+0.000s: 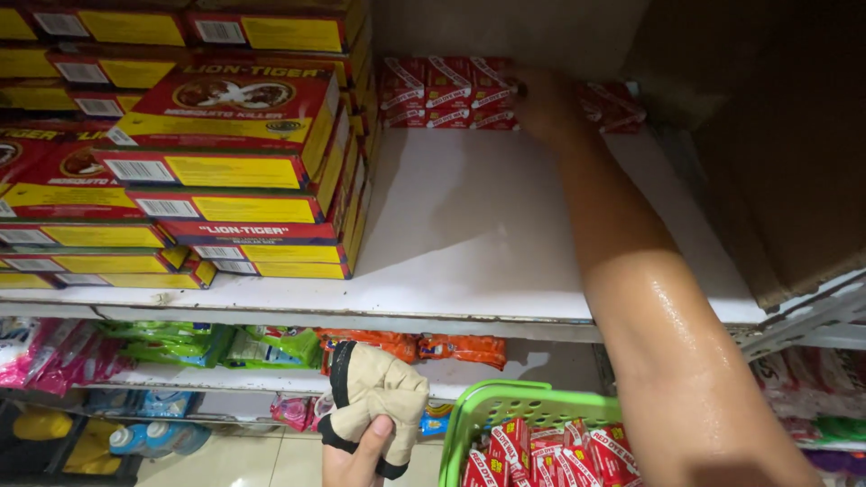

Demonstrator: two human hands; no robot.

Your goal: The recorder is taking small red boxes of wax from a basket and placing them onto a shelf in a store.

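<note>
My right hand (541, 101) reaches to the back of the white shelf (469, 234), its fingers on the small red and white packets (446, 93) stacked against the rear wall. More of these red packets (613, 106) lie just right of the hand. My left hand (354, 458) is low at the bottom edge, closed around a beige cloth with black trim (374, 392). A green plastic basket (492, 410) next to it holds several of the same red packets (541, 455).
Stacks of flat red and yellow boxes (225, 162) fill the left of the shelf. A brown cardboard panel (785, 153) stands at the right. Lower shelves carry green (216, 344), orange (451, 347) and pink (54, 352) sachets, and bottles (149, 437) sit near the floor.
</note>
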